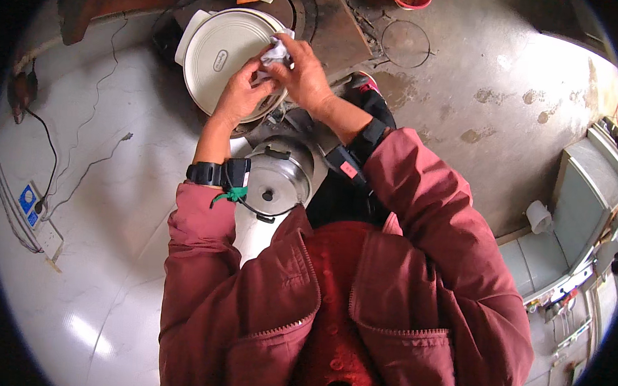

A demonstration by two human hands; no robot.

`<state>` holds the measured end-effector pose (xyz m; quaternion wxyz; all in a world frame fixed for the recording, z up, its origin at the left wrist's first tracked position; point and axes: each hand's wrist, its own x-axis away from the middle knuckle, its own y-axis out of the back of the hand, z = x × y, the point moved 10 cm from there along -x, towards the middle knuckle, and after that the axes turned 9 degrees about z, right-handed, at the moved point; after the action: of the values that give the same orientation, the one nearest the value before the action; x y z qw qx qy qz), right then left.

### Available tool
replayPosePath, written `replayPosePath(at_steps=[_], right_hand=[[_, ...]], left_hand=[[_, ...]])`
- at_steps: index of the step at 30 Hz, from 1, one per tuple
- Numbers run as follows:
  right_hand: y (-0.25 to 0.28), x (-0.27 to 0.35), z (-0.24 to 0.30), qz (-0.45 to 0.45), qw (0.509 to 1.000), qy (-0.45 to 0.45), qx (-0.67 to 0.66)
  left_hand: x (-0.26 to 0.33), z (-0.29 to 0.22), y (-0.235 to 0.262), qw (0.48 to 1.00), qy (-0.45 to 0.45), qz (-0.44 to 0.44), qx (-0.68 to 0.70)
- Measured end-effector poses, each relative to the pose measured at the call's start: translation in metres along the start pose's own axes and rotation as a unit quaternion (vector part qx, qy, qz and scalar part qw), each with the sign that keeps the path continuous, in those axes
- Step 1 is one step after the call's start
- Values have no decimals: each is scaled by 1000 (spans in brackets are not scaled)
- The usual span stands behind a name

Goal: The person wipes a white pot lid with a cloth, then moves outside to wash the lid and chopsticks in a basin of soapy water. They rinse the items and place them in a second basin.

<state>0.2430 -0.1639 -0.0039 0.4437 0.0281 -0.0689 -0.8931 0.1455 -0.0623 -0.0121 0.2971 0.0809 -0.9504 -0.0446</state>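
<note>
While a steel pot [281, 181] sits nearest, left hand [243, 92] and right hand [302, 75] grip a crumpled white cloth [276, 53] between them, over the right edge of a round cream disc [214, 66]. Red bowl [424, 2] farther off.

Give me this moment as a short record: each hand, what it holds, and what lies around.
Left hand: fingers at a crumpled white cloth; the left hand is over cream round cookware
Right hand: the right hand grips the same cloth, beside the left
Cookware: side handle at its left; pan or lid, cannot tell
Between forearms: steel pot with black handles
Top edge: red bowl, partly out of view
</note>
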Motion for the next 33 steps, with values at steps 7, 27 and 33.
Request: replayPosePath(at_steps=[7, 27, 33], right_hand=[[17, 21, -72, -29, 972, -184, -146], [14, -41, -45, -83, 996, 4, 32], [9, -28, -41, -48, 998, -15, 47]], left_hand=[[34, -19, -17, 926, -37, -96, -364], [-21, 9, -3, 830, 4, -218, -514], [-21, 7, -5, 830, -2, -220, -513]])
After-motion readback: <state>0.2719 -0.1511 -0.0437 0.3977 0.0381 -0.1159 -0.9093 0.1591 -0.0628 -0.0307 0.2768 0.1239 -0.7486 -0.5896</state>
